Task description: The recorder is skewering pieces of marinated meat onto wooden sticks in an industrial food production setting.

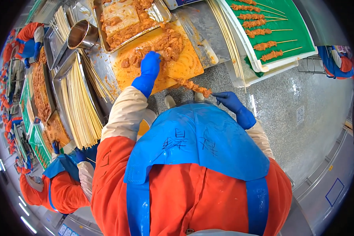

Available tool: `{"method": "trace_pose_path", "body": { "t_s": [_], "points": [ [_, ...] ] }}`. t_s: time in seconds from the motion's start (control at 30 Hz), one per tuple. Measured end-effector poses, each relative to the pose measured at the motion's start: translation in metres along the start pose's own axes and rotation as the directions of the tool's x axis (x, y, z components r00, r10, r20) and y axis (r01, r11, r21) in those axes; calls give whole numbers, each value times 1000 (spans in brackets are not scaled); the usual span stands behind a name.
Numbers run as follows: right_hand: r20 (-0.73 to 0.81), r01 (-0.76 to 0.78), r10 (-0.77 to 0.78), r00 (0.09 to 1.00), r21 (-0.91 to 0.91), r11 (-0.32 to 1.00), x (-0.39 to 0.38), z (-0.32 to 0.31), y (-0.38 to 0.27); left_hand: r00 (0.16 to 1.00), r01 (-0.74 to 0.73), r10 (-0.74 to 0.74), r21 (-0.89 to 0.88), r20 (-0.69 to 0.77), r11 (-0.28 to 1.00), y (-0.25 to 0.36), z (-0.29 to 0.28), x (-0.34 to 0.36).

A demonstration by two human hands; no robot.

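Note:
My left hand, in a blue glove, reaches onto the pile of marinated meat pieces on the orange-stained board. Its fingers are curled; what they hold is hidden. My right hand, also blue-gloved, grips the bare end of a skewer threaded with orange-coated meat, which slants from the board's front edge down to the right. Behind the board sits a metal tray with more meat.
Loose sticks fill a tray at left, near a metal pot. Right are long sticks and a green tray with several meat skewers. Co-workers stand at left, another person at far right.

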State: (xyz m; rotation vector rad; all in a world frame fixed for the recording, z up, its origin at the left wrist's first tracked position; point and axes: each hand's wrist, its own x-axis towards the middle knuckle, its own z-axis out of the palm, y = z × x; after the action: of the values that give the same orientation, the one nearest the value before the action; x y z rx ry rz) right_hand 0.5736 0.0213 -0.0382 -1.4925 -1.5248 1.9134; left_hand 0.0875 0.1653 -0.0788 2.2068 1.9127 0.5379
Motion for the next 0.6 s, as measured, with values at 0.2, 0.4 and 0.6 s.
{"method": "trace_pose_path", "body": {
  "t_s": [0.2, 0.4, 0.6],
  "points": [
    [-12, 17, -17, 1000, -24, 1000, 5, 6, 14, 995, -78, 87, -171, 45, 982, -17, -30, -41],
    [-3, 0, 0, 1000, -38, 999, 7, 1, 1, 987, 7, -70, -396, -145, 918, -3, -34, -2],
    [-1, 1, -1, 1000, -27, 1000, 8, 5, -3, 995, -19, 7, -127, -98, 992, 52, -7, 14]
  ]
}}
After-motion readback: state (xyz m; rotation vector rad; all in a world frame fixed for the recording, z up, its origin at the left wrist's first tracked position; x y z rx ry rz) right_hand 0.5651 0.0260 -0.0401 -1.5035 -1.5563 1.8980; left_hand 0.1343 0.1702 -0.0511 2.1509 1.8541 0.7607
